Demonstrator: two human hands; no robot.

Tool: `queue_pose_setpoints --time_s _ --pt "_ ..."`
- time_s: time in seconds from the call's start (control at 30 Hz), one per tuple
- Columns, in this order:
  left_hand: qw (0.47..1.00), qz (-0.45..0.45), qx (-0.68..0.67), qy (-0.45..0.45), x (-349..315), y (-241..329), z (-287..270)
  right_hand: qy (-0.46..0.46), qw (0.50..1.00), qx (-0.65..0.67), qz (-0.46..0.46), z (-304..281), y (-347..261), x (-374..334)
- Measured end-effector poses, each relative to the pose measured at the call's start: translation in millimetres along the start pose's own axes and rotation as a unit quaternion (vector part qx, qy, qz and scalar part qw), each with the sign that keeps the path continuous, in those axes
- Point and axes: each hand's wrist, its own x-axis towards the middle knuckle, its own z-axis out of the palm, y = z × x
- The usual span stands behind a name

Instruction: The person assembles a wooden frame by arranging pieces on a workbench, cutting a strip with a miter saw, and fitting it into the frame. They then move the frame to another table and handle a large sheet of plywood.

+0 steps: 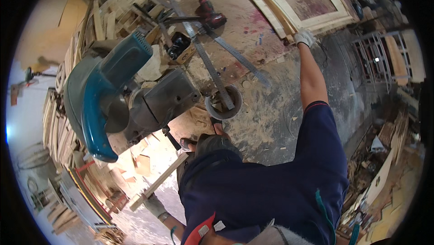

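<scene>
My left hand (155,205), in a pale work glove, is closed around a light wooden strip (165,177) at the lower left, beside my legs. The strip slants up toward my hip. My right arm reaches far out to the worktop. There my gloved right hand (304,37) is closed at the near end of a narrow brown wooden strip (272,4), its fingers partly hidden. That strip lies along a pale wooden frame (332,19) with crossbars. Between my hands stands a teal and grey power saw (97,105), its handle toward me.
A metal square (205,57), another metal ruler (239,57) and a red-black cordless drill (211,14) lie on the dusty worktop. A round container (238,109) stands near its edge. Wood offcuts (113,23) pile up behind the saw; scrap wood (379,177) lies at right.
</scene>
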Motion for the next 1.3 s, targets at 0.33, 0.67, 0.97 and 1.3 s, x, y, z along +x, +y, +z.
queue_pose_setpoints --time_s 0.33,0.67,0.97,1.3 --pt "0.996 -0.053 -0.072 0.017 24 -7 -7 0.084 0.978 0.141 -0.128 -18 15 -95" --pt "0.979 -0.084 -0.178 0.05 27 -45 -22 -0.204 0.855 0.422 -0.222 31 144 -216" --pt "0.968 -0.087 -0.224 0.067 19 -56 -7 -0.312 0.78 0.273 -0.469 -9 -53 -298" --pt "0.952 -0.025 -0.27 0.139 -15 -65 -37 -0.137 0.691 0.192 -0.683 -37 -275 -379"
